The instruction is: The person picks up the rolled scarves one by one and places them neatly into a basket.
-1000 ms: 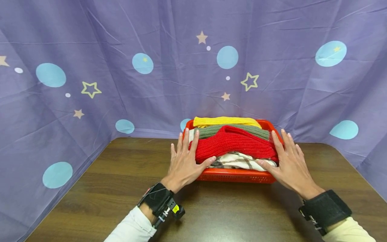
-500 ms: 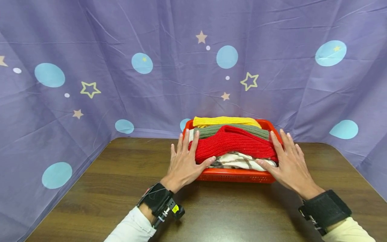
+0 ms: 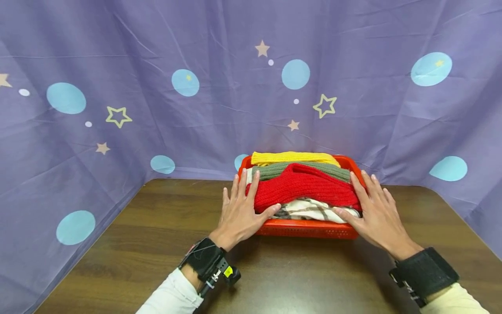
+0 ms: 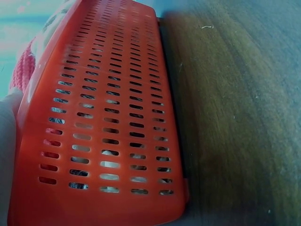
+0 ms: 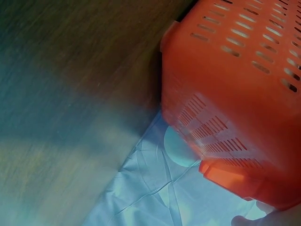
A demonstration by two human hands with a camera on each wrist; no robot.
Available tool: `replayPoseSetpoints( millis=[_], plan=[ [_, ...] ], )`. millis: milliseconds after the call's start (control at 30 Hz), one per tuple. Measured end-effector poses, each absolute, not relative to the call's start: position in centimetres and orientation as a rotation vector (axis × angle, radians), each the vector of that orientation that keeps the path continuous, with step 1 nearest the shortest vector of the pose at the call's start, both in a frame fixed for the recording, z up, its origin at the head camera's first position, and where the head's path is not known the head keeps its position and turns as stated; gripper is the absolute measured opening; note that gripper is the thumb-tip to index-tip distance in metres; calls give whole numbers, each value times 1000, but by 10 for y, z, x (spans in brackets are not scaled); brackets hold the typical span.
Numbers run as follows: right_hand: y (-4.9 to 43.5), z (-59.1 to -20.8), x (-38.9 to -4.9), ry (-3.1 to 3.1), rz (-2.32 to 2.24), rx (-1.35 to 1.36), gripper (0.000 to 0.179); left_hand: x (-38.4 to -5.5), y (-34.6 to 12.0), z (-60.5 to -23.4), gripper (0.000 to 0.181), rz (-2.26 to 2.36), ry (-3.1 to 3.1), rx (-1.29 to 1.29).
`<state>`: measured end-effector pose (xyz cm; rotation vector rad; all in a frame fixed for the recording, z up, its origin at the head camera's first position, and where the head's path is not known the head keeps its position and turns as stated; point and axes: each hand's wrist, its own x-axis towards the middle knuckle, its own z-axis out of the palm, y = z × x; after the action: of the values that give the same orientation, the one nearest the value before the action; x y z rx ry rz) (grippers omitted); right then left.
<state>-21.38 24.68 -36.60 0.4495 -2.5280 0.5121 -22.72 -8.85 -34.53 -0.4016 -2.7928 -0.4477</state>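
A red plastic basket (image 3: pixel 306 228) with slotted walls stands on the table, filled with folded knitwear and cloth. At the back lies a yellow ribbed knit (image 3: pixel 294 157). A grey-green knit (image 3: pixel 270 171) comes after it, then a red knit piece (image 3: pixel 302 189), and a white plaid cloth (image 3: pixel 307 210) at the front. My left hand (image 3: pixel 240 213) rests at the basket's left end, fingers straight and spread, thumb over the front left corner. Mirroring it, my right hand (image 3: pixel 378 218) lies at the right end with straight fingers. In the right wrist view, fingertips (image 5: pixel 270 219) show beside the basket's rim.
The brown wooden table (image 3: pixel 306 270) extends around the basket. A purple curtain (image 3: pixel 219 109) with stars and blue dots hangs close behind the basket and along the sides. Each wrist wears a black strap (image 3: pixel 425 270) with a camera.
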Motion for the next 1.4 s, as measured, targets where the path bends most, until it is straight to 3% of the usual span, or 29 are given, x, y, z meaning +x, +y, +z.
replayPoseSetpoints(
  millis=[1400],
  plan=[
    [247, -364, -215, -2551, 516, 453, 98, -228, -89, -346, 99, -444, -2774, -409]
  ],
)
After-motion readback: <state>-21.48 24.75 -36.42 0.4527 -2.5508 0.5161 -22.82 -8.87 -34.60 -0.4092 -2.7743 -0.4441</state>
